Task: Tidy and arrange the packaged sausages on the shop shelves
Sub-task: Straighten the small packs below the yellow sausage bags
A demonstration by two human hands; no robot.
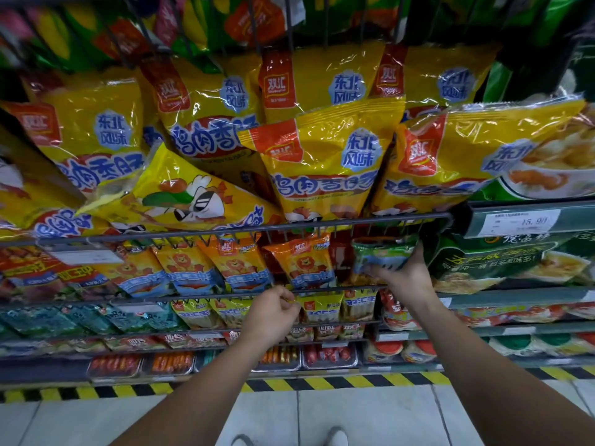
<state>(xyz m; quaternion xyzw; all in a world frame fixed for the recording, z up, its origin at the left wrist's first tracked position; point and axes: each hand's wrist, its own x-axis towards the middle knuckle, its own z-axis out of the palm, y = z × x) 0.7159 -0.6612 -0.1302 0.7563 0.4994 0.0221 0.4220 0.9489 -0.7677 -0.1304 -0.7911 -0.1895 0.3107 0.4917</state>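
From the head view, take the upper wire rail (289, 225) as your marker. It runs along the front of the large yellow sausage packs (325, 162). One yellow pack (183, 194) above the rail and toward its left lies tipped on its side across its neighbours.

Just below the rail's right end, your right hand (402, 275) grips a green pack (383, 255), thumb on the far side and fingers across its face. The pack is blurred, so its label cannot be read. It sits at the right end of the row of orange lion packs (302, 262), which lean beneath the rail.

Further below the rail, your left hand (273, 313) has its fingers curled at the top of a small yellow pack (318, 305). Whether it pinches that pack or the lower wire rail (225, 296) cannot be told.

To do this step well, keep the green pack upright and flat-faced, and steady the orange row as you slide it in so the packs don't topple.

Room is tight. The upper rail hangs close over the pack's top, the price strip (521, 220) juts out to the right of the rail's end, and the green bags (483, 262) crowd in beneath it. The free way is toward you, over the lower rail.
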